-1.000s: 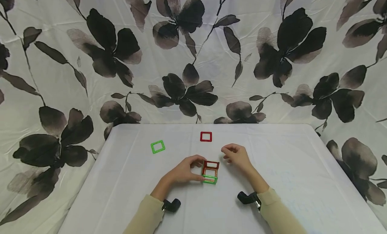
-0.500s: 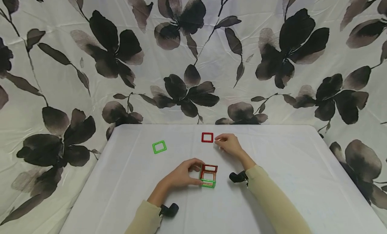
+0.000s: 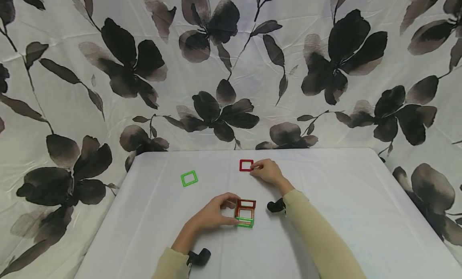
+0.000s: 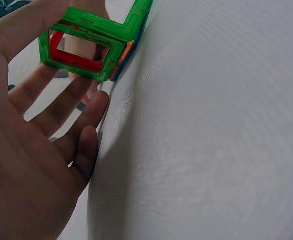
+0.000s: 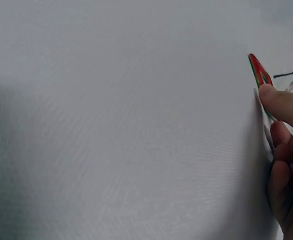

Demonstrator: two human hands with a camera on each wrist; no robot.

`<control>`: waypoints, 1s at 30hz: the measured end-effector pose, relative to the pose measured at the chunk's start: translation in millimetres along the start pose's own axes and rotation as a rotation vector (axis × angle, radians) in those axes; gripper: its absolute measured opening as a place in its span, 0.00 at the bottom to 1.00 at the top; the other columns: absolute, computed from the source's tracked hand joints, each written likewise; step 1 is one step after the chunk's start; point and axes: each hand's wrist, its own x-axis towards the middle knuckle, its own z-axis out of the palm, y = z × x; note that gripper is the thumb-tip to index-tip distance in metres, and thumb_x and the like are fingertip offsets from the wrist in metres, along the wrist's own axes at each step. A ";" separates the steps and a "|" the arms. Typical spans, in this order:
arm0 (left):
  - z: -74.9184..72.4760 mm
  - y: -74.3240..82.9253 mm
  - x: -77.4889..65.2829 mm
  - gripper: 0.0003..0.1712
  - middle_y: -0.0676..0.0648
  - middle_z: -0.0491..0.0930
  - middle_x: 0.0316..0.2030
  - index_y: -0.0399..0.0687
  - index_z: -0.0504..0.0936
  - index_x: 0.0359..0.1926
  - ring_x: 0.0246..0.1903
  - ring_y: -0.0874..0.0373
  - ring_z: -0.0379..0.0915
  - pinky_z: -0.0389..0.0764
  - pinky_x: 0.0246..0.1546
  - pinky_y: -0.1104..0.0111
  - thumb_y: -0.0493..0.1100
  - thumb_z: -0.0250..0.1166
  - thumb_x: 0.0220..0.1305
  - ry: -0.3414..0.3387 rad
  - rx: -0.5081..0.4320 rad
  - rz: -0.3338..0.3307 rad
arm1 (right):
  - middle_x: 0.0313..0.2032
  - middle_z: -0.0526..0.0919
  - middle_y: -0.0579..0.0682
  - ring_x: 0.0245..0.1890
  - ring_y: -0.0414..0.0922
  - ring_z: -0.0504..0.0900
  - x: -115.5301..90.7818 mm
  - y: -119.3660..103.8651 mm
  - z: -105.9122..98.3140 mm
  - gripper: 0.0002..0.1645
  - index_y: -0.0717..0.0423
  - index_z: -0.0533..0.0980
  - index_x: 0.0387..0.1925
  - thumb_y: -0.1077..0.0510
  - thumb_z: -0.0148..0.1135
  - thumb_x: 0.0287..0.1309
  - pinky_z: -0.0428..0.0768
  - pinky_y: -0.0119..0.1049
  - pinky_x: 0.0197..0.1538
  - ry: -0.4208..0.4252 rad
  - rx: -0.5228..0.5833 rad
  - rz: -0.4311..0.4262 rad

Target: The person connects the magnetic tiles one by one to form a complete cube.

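Note:
My left hand [image 3: 211, 211] holds the left side of a small open box of magnetic tiles [image 3: 245, 219], thumb at the near edge and fingers at the far side. Green, red, orange and blue frames of this box [image 4: 94, 25] show in the left wrist view, with the thumb on a green one. Farther back, my right hand [image 3: 268, 172] pinches the right edge of a red square magnetic tile [image 3: 241, 165] lying on the table. In the right wrist view, the thumb presses on the red tile [image 5: 256, 67], which has a green edge along its underside; the fingertips are partly hidden.
A loose green square tile [image 3: 191, 183] lies on the white table [image 3: 144, 231], left of the red one. Behind the table's far edge hangs a floral cloth [image 3: 281, 82]. A black wrist camera [image 3: 200, 257] sits on each wrist.
My right hand has moved away from the box, forward and left, and now has its fingers on the red tile. The left hand keeps its hold on the box.

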 end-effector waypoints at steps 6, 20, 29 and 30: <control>-0.3 -0.1 -0.7 0.34 0.58 0.76 0.52 0.62 0.75 0.57 0.51 0.58 0.74 0.70 0.56 0.55 0.50 0.78 0.48 0.017 -0.019 0.008 | 0.28 0.82 0.43 0.28 0.41 0.75 0.4 -7.8 -0.1 0.09 0.50 0.87 0.37 0.53 0.71 0.55 0.74 0.39 0.33 0.006 -0.095 -0.078; 0.2 0.5 -4.4 0.36 0.57 0.76 0.52 0.59 0.74 0.60 0.50 0.60 0.74 0.71 0.55 0.59 0.50 0.78 0.49 0.020 -0.005 0.006 | 0.27 0.80 0.45 0.26 0.41 0.75 -15.0 4.6 -1.6 0.04 0.54 0.85 0.28 0.58 0.70 0.53 0.73 0.33 0.29 0.011 0.136 -0.122; 0.6 1.6 -3.7 0.36 0.57 0.76 0.52 0.58 0.73 0.60 0.50 0.59 0.74 0.71 0.55 0.58 0.50 0.78 0.49 0.017 -0.013 0.017 | 0.27 0.83 0.54 0.21 0.49 0.81 -38.2 8.7 -15.5 0.06 0.62 0.82 0.36 0.62 0.63 0.61 0.78 0.34 0.23 0.086 0.356 -0.099; 0.5 1.1 -4.2 0.36 0.57 0.76 0.52 0.57 0.73 0.60 0.50 0.59 0.74 0.71 0.55 0.58 0.50 0.78 0.49 0.019 -0.010 0.020 | 0.27 0.83 0.56 0.22 0.50 0.81 -40.8 9.2 -16.6 0.07 0.63 0.81 0.37 0.63 0.62 0.62 0.78 0.34 0.23 0.100 0.379 -0.104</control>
